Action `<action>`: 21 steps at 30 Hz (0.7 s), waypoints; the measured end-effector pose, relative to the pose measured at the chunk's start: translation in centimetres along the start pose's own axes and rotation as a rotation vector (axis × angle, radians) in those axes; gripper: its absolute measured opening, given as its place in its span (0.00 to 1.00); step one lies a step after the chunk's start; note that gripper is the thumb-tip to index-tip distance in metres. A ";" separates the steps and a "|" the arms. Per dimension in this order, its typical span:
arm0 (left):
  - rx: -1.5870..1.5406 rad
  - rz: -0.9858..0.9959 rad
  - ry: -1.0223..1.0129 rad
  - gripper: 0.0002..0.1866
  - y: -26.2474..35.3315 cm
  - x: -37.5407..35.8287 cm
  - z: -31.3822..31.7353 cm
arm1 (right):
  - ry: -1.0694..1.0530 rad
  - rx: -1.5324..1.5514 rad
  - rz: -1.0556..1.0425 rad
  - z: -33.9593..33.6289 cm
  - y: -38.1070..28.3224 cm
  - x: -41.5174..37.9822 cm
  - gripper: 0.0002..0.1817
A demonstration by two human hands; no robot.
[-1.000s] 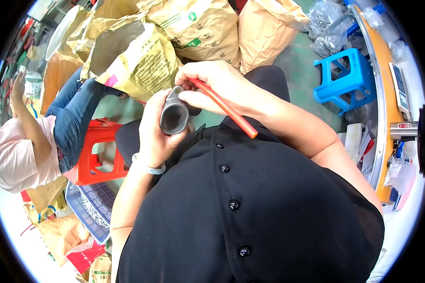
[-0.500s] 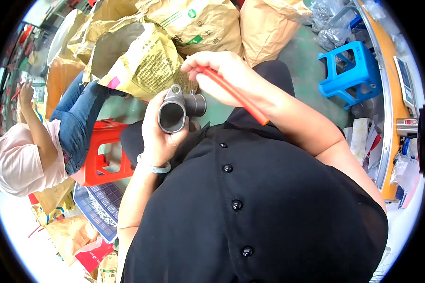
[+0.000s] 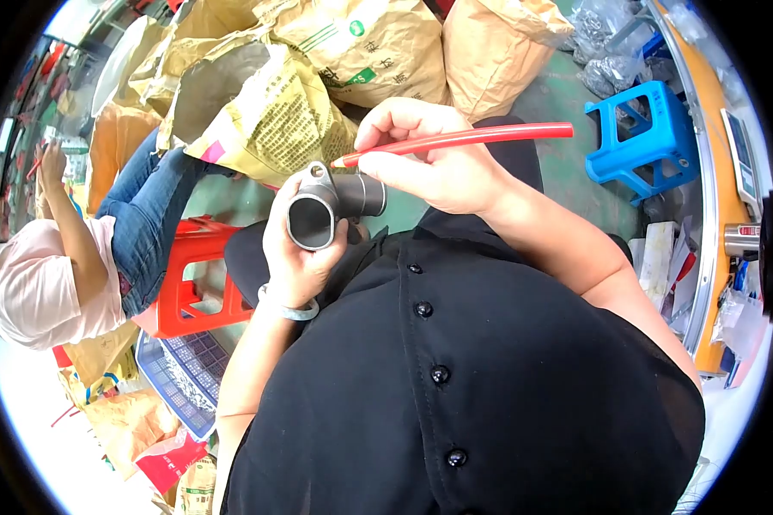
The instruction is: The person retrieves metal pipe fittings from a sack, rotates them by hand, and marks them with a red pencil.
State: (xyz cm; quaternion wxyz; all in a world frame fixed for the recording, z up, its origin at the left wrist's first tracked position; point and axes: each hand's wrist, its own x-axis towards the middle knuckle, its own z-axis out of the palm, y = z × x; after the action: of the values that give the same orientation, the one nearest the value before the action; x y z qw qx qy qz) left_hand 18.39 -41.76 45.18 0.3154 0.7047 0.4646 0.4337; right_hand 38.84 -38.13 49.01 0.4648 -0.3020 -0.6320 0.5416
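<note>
A dark grey elbow-shaped pipe fitting (image 3: 358, 196) is held in my left hand (image 3: 294, 266), its wide oval opening facing up toward me and its ribbed round end pointing right. A small lug with a hole stands at its top. My right hand (image 3: 442, 167) grips a long red stick (image 3: 489, 135), like a pencil, between thumb and fingers. The stick lies nearly level, its pointed tip at the left, close beside the fitting's lug. Whether the tip touches the lug I cannot tell.
Large paper sacks (image 3: 369, 51) stand ahead, one open yellow sack (image 3: 275, 120) nearest. A blue stool (image 3: 648, 137) is at the right, by a wooden-edged table (image 3: 711, 283). At the left are a red stool (image 3: 176, 283), a blue basket (image 3: 167, 378) and a seated person (image 3: 56, 279).
The red stick has swung from slanting down along my right forearm to nearly level, its tip now beside the fitting's lug. My right hand has turned and lowered slightly.
</note>
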 end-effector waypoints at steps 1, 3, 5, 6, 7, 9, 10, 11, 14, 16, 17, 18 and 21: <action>0.007 0.015 0.000 0.33 0.0 0.0 0.0 | -0.011 -0.004 -0.019 0.0 0.2 0.0 0.06; 0.021 0.046 0.000 0.31 0.0 0.0 0.0 | -0.031 0.003 -0.034 0.1 0.1 0.0 0.06; 0.045 0.116 -0.022 0.33 0.0 0.0 -0.1 | -0.050 0.023 -0.028 0.2 -0.2 -0.2 0.05; 0.057 0.150 -0.033 0.34 0.0 0.1 -0.1 | -0.055 0.021 -0.027 0.2 -0.2 -0.2 0.05; 0.067 0.156 -0.041 0.34 -0.1 0.1 -0.1 | -0.059 0.018 -0.025 0.1 -0.2 -0.2 0.05; 0.087 0.167 -0.057 0.33 -0.2 0.1 -0.1 | -0.057 0.010 -0.028 0.0 -0.2 -0.2 0.05; 0.097 0.173 -0.064 0.33 -0.2 0.1 -0.1 | -0.050 0.006 -0.034 0.0 -0.2 -0.3 0.05; 0.096 0.183 -0.068 0.32 -0.2 0.1 -0.1 | -0.043 0.001 -0.039 0.0 -0.2 -0.3 0.05; 0.114 0.224 -0.067 0.32 -0.2 0.2 -0.1 | -0.005 0.093 -0.016 0.2 -0.3 -0.3 0.04; 0.150 0.267 -0.052 0.32 -0.3 0.2 -0.1 | -0.014 0.072 -0.018 0.2 -0.4 -0.4 0.04; 0.158 0.276 -0.052 0.32 -0.4 0.2 -0.1 | -0.019 0.062 -0.018 0.2 -0.5 -0.4 0.04; 0.167 0.285 -0.052 0.31 -0.5 0.2 -0.1 | -0.019 0.047 -0.025 0.2 -0.4 -0.4 0.04; 0.199 0.307 -0.050 0.31 -0.6 0.1 -0.1 | -0.027 0.009 -0.043 0.2 -0.2 -0.6 0.04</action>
State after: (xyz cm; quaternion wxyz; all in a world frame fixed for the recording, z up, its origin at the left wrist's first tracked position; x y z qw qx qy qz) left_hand 18.07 -41.42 44.81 0.1858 0.8056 0.3843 0.4108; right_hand 38.89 -38.74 49.04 0.4690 -0.2788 -0.6422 0.5384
